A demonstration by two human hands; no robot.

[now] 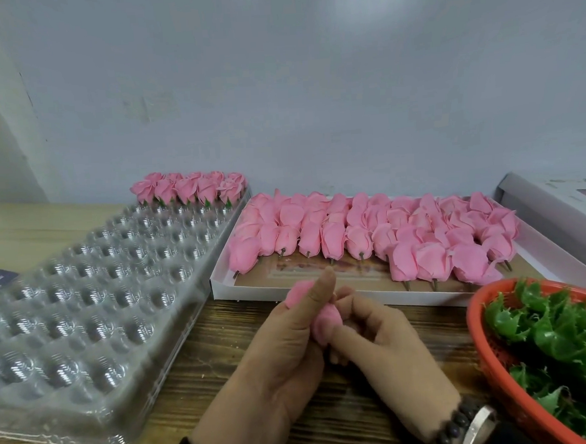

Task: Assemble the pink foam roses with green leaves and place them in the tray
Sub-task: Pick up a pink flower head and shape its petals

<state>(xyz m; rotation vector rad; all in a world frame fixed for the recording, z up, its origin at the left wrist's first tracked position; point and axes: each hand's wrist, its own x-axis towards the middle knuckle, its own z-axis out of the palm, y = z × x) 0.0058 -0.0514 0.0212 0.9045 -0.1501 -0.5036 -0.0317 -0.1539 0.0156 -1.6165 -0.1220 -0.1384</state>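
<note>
Both hands meet over the wooden table in front of me around one pink foam rose [325,324]. My left hand [286,352] grips the rose, thumb pointing up along it. My right hand [388,346] pinches the rose from the right with thumb and curled fingers; what lies under them is hidden. The clear plastic tray [84,303] with many round cups lies at the left, and a row of finished roses with green leaves [190,188] stands at its far end. Green leaves [559,342] fill an orange basket [480,340] at the right.
A flat white box [220,288] behind my hands holds several rows of pink roses without leaves [371,237], stems toward me. Another white box [558,202] lies at the far right. A grey wall closes off the table's far edge.
</note>
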